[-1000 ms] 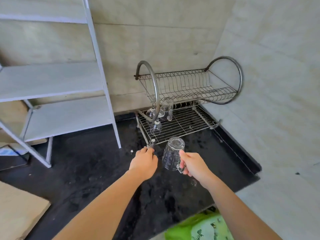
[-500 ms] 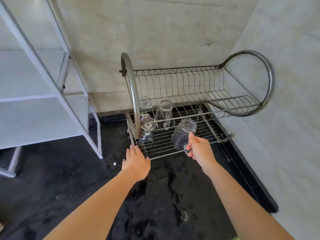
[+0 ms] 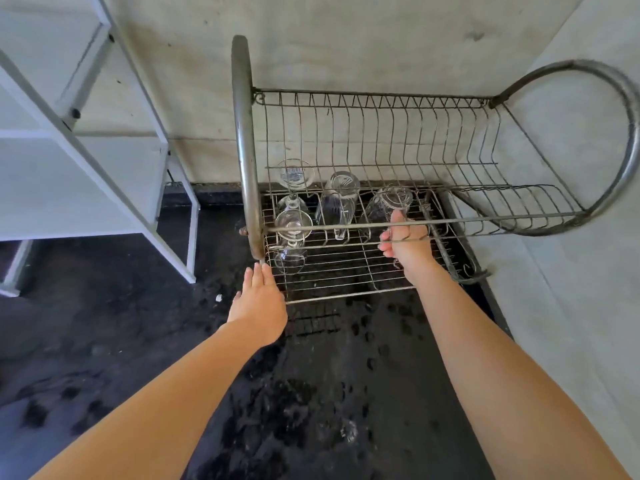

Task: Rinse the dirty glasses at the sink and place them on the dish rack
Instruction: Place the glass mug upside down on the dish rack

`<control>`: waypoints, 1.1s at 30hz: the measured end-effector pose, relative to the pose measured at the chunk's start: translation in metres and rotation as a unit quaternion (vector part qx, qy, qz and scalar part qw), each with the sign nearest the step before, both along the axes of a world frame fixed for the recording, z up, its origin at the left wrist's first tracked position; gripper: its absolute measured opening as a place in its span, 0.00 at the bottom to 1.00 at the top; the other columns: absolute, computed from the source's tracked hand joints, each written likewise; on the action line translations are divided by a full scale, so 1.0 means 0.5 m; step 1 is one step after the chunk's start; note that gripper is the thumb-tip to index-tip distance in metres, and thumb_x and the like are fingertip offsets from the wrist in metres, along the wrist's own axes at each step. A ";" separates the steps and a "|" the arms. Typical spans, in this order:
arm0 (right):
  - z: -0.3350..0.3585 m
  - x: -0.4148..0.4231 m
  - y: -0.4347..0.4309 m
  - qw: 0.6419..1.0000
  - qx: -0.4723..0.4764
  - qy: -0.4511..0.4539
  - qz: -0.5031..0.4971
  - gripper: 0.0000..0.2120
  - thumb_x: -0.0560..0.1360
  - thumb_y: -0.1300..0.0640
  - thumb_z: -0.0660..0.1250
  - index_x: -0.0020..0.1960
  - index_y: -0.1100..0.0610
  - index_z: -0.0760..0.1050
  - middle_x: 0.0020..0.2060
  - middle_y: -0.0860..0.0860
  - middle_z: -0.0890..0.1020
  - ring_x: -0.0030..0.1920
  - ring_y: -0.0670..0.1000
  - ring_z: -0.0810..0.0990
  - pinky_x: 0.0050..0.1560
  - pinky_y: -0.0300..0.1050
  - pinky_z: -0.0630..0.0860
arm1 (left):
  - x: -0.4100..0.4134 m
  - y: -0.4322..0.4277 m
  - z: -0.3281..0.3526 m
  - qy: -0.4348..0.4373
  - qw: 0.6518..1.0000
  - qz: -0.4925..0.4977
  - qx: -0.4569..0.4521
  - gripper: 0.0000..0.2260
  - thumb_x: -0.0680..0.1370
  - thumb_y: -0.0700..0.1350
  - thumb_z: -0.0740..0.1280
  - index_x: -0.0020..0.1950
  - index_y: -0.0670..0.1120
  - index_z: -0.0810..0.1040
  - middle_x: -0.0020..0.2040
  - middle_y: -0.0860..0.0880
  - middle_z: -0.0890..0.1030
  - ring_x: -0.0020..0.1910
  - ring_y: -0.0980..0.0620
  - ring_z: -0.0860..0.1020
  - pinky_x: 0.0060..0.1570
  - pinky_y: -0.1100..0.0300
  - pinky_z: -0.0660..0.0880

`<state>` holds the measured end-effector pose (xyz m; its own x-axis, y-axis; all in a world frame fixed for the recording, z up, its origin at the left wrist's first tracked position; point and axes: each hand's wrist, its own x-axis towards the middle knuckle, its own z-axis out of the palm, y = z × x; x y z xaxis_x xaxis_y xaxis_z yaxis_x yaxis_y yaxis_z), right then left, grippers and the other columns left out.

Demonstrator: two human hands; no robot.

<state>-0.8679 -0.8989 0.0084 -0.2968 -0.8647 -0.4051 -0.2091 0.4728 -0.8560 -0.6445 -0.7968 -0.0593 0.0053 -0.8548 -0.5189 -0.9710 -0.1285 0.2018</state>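
Head view: two bare forearms reach forward from the bottom edge over a black, glossy tabletop (image 3: 311, 393) blotched with water. The left hand (image 3: 258, 303) lies palm down, its fingers (image 3: 259, 273) straight and close together, holding nothing. Their tips reach the front left corner of a grey two-tier wire dish rack (image 3: 349, 295), at the foot of its tubular hoop; whether they touch the wire cannot be told.

The right hand (image 3: 407, 245) is further in, pushed beneath the front rail of the upper tier and over the lower grid. Its fingers (image 3: 386, 244) are curled and the thumb lies up the side of a clear glass mug (image 3: 382, 206), which it holds; the handle is hidden behind the hand. The mug is upside down in the lower tier, right of centre, with its thick round base uppermost. Its long axis is close to vertical and leans a little away from the camera. Whether its rim rests on the grid is hidden.

Just left of it stands a tall clear tumbler (image 3: 337, 202), also inverted. Along the left edge, three clear stemmed glasses (image 3: 292, 221) sit in a row front to back, the rearmost with its round foot uppermost. The upper tier is a trough of thin bent wires. Behind the rack rises a pale beige tiled wall (image 3: 381, 39), and to the left a white metal shelf unit (image 3: 86, 188) stands on the tabletop.
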 end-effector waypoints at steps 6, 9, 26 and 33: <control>-0.021 -0.007 -0.046 1.000 -0.009 0.005 -0.001 0.21 0.82 0.48 0.54 0.35 0.59 0.66 0.29 0.55 0.71 0.15 0.42 0.70 0.16 0.32 0.65 | 0.002 0.001 -0.008 -0.005 1.000 0.000 -0.007 0.27 0.83 0.48 0.46 0.77 0.34 0.44 0.78 0.39 0.40 0.78 0.40 0.40 0.76 0.46 0.50; -0.016 -0.012 -0.053 0.999 -0.011 0.026 0.022 0.21 0.83 0.49 0.53 0.35 0.59 0.66 0.30 0.54 0.72 0.14 0.40 0.69 0.17 0.30 0.66 | 0.002 0.002 -0.009 -0.009 1.000 -0.001 -0.007 0.28 0.83 0.48 0.46 0.77 0.35 0.39 0.79 0.40 0.40 0.78 0.41 0.40 0.76 0.47 0.50; -0.011 0.105 0.150 0.963 -0.087 0.224 0.120 0.13 0.77 0.57 0.65 0.60 0.60 0.70 0.55 0.53 0.71 0.45 0.47 0.72 0.46 0.39 0.65 | 0.021 0.029 0.082 0.194 0.977 0.086 -0.007 0.31 0.82 0.54 0.54 0.79 0.44 0.43 0.79 0.43 0.48 0.78 0.42 0.46 0.75 0.48 0.50; -0.013 0.304 0.318 0.939 -0.152 0.175 0.255 0.07 0.77 0.59 0.65 0.54 0.59 0.73 0.48 0.50 0.74 0.37 0.42 0.72 0.39 0.30 0.67 | 0.188 0.189 0.123 0.183 0.959 0.182 -0.120 0.23 0.83 0.50 0.53 0.77 0.46 0.58 0.77 0.47 0.61 0.75 0.46 0.59 0.72 0.52 0.60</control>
<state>-0.7157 -0.7397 0.0017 0.1172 -0.9906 -0.0706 -0.6360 -0.0203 -0.7714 -0.5503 -0.7024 0.0023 0.1816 -0.9257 -0.3317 -0.7289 -0.3532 0.5864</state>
